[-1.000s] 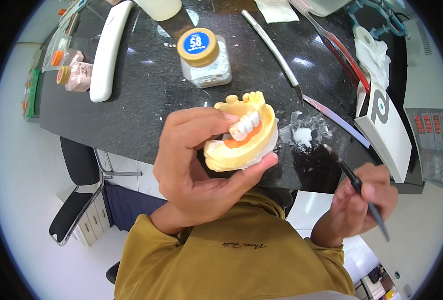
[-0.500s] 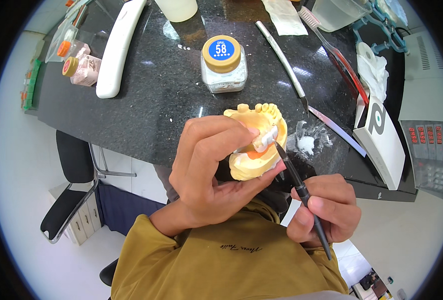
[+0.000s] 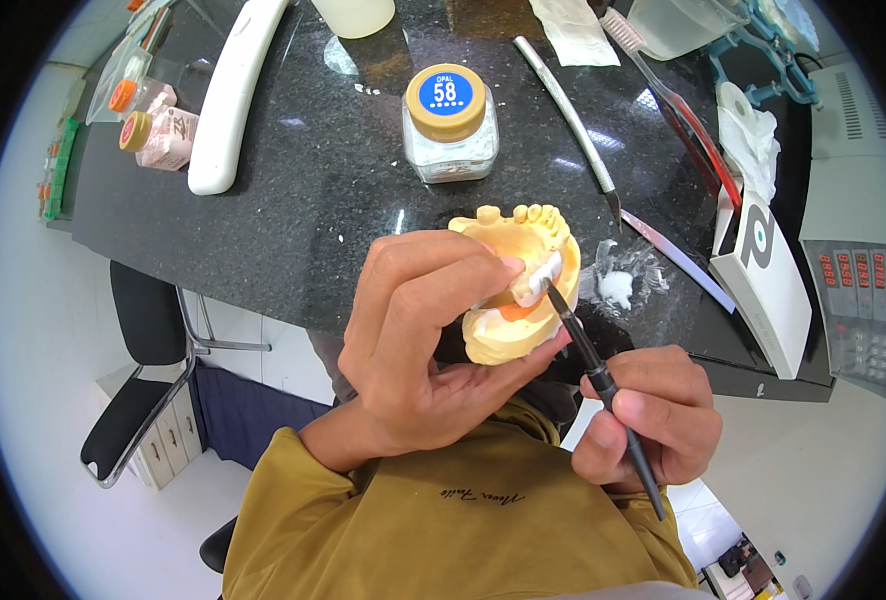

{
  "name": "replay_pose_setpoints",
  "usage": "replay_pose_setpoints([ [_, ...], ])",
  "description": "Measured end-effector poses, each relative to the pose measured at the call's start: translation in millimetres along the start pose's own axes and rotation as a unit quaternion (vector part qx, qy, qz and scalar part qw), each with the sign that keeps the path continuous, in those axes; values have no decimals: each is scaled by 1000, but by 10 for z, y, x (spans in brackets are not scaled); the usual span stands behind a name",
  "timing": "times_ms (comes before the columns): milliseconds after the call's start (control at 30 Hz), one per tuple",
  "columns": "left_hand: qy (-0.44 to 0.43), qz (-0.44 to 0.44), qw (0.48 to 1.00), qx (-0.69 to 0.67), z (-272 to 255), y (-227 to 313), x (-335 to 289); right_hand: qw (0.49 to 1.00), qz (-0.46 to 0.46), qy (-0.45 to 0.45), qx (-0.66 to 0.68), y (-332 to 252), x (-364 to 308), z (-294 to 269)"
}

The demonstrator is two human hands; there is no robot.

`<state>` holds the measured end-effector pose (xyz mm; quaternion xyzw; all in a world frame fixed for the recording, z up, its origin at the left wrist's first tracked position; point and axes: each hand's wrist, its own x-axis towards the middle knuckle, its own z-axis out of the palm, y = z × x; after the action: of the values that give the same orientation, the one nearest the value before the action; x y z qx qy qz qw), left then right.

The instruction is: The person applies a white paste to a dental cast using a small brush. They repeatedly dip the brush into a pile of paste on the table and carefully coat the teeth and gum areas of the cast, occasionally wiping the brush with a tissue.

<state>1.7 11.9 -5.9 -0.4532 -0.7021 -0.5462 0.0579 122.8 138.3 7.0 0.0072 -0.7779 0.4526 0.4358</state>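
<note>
My left hand (image 3: 418, 340) is closed around a yellow plaster dental model (image 3: 498, 343), held up at the counter's near edge. A row of cast teeth runs along its far side, and orange material shows inside. White paste covers a stretch of teeth (image 3: 540, 277) on the model's right part. In my right hand (image 3: 653, 420) is a slim black brush (image 3: 588, 350), pinched like a pen, its tip at the white teeth. Just right of the model, a smear of white paste (image 3: 615, 288) lies on the dark counter. My left fingers partly hide the model.
A gold-lidded jar of white powder (image 3: 450, 150) stands beyond the model. To its right lie a silver-handled knife (image 3: 568, 115), a pale iridescent strip (image 3: 678, 260), a red toothbrush (image 3: 688, 120) and a white box (image 3: 763, 285). Left are a long white device (image 3: 228, 110) and small powder jars (image 3: 168, 138).
The brush tip has shifted slightly up and left on the white teeth. The model has tilted or dropped a little; my grips are the same.
</note>
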Motion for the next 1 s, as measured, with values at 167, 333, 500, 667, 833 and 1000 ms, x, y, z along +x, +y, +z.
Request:
replay_pose_setpoints([
  [167, 47, 9, 999, -3, 44, -10, 32, 1000, -2, 22, 8, 6, -20, -7],
  [333, 68, 10, 998, -6, 65, -5, 47, 1000, 6, 19, -2, 0, -12, -1],
  [500, 5, -6, 1000, 4, 7, 20, 16, 1000, 9, 10, 2, -1, -3, -8],
  [667, 4, -4, 1000, 5, 4, 18, 21, 1000, 9, 10, 0, -15, -10, -19],
  [833, -2, -4, 1000, 10, -7, 19, 20, 1000, 12, 8, -4, -8, -2, -3],
  [1000, -3, -6, 1000, 12, -8, 14, 13, 1000, 11, -2, -5, -4, -5, -21],
])
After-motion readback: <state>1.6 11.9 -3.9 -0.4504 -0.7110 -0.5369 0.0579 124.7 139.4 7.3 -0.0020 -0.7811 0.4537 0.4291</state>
